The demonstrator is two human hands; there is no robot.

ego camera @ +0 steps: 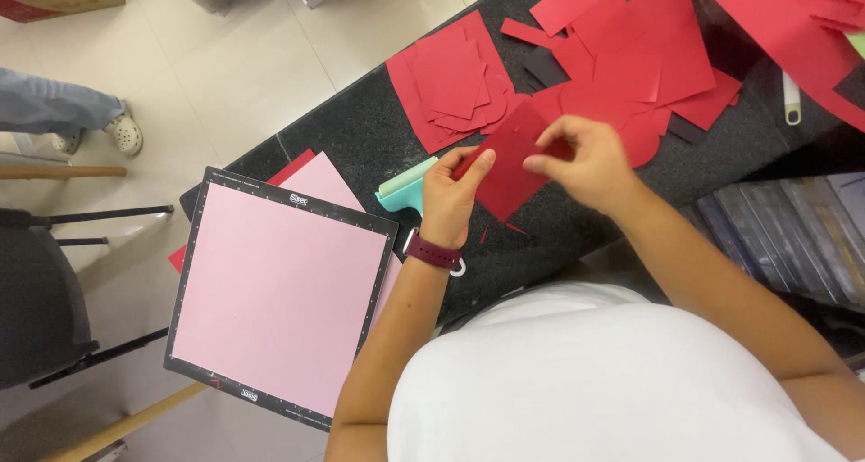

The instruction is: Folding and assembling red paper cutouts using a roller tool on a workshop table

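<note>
White shirt front [595, 381] lowest in view, forearms reaching up over dark counter [360, 142]. Left hand [450, 196] pinching lower-left edge of red paper piece [505, 169], thumb on top; right hand [581, 160] nipping its upper-right edge. Piece held just above counter, between both hands. Likely light, thin, floppy, easily creased or torn: best gripped at edges. Pink cutting mat [279, 295] and teal roller [404, 188] left, red scraps [631, 57] beyond.

two hands: left hand [448, 197], right hand [581, 160]; one red paper piece [506, 169] between them; one pink cutting mat [279, 295]; one teal roller tool [403, 187]; one maroon wristband [432, 250]; one dark chair [40, 295]; loose red paper scraps [631, 61] on the worktop [360, 138], too overlapped to count
</note>
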